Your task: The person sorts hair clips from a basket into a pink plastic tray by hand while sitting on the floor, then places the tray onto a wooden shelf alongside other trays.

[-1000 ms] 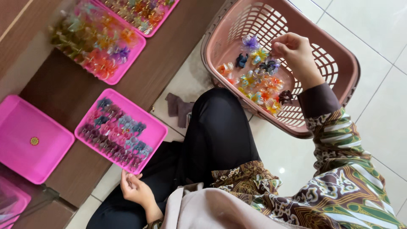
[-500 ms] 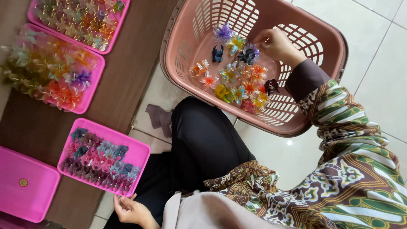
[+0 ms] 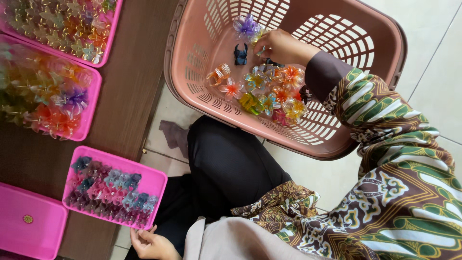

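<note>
From the head view, a heap of small flower-shaped hair clips (image 3: 262,91), translucent orange, yellow, blue and purple, lies on the floor of the pink slatted basket (image 3: 192,72) at about one o'clock. The right hand (image 3: 281,45) reaches in from four o'clock on a bent patterned sleeve, fingers pinched together over the clips; whether they grip one I cannot tell. The left hand (image 3: 151,243) rests at seven o'clock, loosely curled and holding nothing, just below the pink tray (image 3: 156,180) of darker clips.

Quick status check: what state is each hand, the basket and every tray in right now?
Right hand: inside the basket, fingers pinched among the flower clips; what it grips is hidden.
Left hand: low by the lap, holding nothing visible.
Basket: upright, partly filled with flower clips.
Near pink tray: filled with rows of dark clips.
Corner pink tray: nearly bare.
Upper pink trays: heaped with colourful clips.
</note>
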